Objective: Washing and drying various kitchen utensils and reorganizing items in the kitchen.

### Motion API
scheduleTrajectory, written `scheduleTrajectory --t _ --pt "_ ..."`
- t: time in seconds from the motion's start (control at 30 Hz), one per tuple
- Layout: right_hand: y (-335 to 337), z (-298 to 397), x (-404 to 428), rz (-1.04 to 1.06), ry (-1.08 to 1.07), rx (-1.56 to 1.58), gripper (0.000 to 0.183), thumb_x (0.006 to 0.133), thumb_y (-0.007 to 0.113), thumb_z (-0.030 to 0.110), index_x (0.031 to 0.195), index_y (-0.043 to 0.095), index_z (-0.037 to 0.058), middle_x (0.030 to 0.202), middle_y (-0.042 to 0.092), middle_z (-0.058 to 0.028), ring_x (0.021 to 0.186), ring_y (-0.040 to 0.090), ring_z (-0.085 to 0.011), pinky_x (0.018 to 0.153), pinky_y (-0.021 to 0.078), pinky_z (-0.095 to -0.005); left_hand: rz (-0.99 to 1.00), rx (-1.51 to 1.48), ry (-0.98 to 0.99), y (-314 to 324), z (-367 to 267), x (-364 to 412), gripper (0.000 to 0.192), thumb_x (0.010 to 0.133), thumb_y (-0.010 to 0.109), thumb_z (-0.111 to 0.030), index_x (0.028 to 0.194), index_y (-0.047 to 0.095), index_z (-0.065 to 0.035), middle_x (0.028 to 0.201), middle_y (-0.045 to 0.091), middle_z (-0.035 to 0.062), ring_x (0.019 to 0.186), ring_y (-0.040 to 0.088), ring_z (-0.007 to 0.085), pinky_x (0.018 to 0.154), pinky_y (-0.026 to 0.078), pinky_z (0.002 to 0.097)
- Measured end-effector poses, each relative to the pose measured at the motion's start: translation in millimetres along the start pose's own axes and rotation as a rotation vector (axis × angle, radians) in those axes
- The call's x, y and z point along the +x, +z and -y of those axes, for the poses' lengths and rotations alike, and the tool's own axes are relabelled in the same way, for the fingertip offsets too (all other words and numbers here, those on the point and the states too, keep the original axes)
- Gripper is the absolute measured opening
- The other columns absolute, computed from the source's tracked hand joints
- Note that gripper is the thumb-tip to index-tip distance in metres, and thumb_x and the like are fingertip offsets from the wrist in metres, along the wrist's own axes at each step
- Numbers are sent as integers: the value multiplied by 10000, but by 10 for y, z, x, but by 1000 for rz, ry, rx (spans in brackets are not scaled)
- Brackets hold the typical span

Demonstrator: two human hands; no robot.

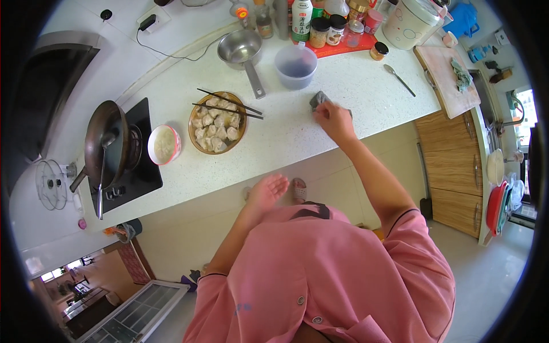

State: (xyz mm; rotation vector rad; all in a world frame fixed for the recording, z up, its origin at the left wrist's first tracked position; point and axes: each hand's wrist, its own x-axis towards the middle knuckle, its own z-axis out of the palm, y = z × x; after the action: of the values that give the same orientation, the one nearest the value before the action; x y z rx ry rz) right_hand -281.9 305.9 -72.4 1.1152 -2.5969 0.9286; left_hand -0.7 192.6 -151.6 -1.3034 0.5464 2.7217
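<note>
My right hand (335, 122) is on a crumpled grey cloth (319, 99) on the white speckled countertop (283, 141), its fingers bent around part of the cloth. In front of my body, short of the counter's edge, my left hand (269, 191) is held up with its fingers spread and nothing in it; it is slightly blurred. A round dish of wrapped dumplings (218, 128) stands on the counter, with a pair of dark chopsticks (231, 110) laid across it. Beyond the cloth is a translucent plastic tub (296, 68).
A wok (107, 141) holding a long-handled metal ladle (103, 171) sits on the black cooktop (143, 171), beside a red-rimmed bowl (164, 145). Farther back are a steel saucepan (240, 47) and several jars and bottles on a red mat (343, 50). A spoon (399, 80) and cutting board (448, 81) lie right.
</note>
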Motion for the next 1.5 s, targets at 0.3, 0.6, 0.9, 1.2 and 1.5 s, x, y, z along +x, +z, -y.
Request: scheduleTrajectory --t 0.3,0.6,0.9,1.2,1.5 --pt "211 -4 -111 813 1029 726 240 841 633 197 704 610 2 623 635 -129 490 602 -170 382 379 -248 11 229 -49 136 -110 -77 276 900 604 -242 1058 619 -16 1013 676 116 960 641 217 884 496 340" --pt "282 116 -90 736 1115 837 246 861 652 226 750 606 11 669 656 -132 514 632 -190 417 471 -257 46 179 -76 56 -211 -94 274 901 604 -231 1080 603 -22 1020 648 105 933 630 211 846 494 326" --pt "280 93 -103 778 1052 765 300 877 646 277 795 621 -11 685 668 -125 517 633 -171 450 501 -252 56 268 -98 -80 -230 -62 318 939 544 -254 1153 566 -21 1087 634 134 1023 611 256 890 484 386" --pt "313 -573 -111 68 -66 20 341 753 683 129 1093 672 122 1106 588 -110 994 546 -325 818 473 -403 -17 211 -172 -321 -77 56 320 983 453 -243 1177 529 -1 1125 622 148 1058 604 275 934 482 396" --pt "806 1014 -1026 294 -441 443 242 776 659 112 1010 678 54 1015 596 -118 899 561 -322 770 487 -385 388 -504 -35 -579 69 395 380 994 387 -227 1241 457 53 1233 561 177 1151 549 301 990 467 416"
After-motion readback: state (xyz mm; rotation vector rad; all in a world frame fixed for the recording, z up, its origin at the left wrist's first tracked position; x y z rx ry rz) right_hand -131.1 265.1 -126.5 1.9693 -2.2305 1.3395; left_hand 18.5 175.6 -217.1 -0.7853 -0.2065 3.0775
